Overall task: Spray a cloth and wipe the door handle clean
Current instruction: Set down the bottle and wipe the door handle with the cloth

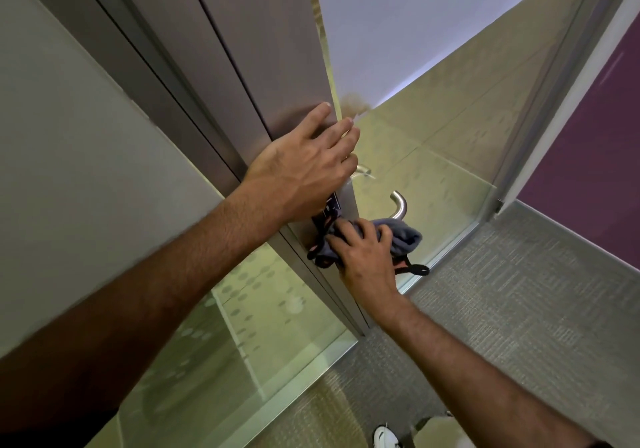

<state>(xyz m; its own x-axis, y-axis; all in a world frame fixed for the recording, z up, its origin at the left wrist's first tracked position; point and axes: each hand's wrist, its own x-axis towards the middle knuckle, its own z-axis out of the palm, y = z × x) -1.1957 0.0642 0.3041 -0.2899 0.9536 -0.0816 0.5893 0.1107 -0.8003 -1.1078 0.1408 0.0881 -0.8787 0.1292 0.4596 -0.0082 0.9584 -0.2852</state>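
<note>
- Presently viewing, from the head camera, the narrow edge of an open grey-brown door standing end-on, with glass panels to either side.
- Left hand lying flat against that door edge above the lock area, fingers extended and relaxed, gripping nothing; fingertips reaching past the edge.
- Right hand clutching a bunched grey-blue cloth with black trim, fingers curled over the fabric and pressing it against the door edge at lock height.
- Curved brushed-steel lever door handle projecting to the right of the door edge, just above the cloth; lower end of the lever meeting the cloth, base hidden behind the fabric.
- Second short stretch of metal showing just beyond the left fingers; not identifiable with certainty.
- Dark plate with pale markings sitting on the door face under the left palm; detail too small for reading.
- Grey ribbed carpet covering the floor at right; white shoe showing at the bottom border.
</note>
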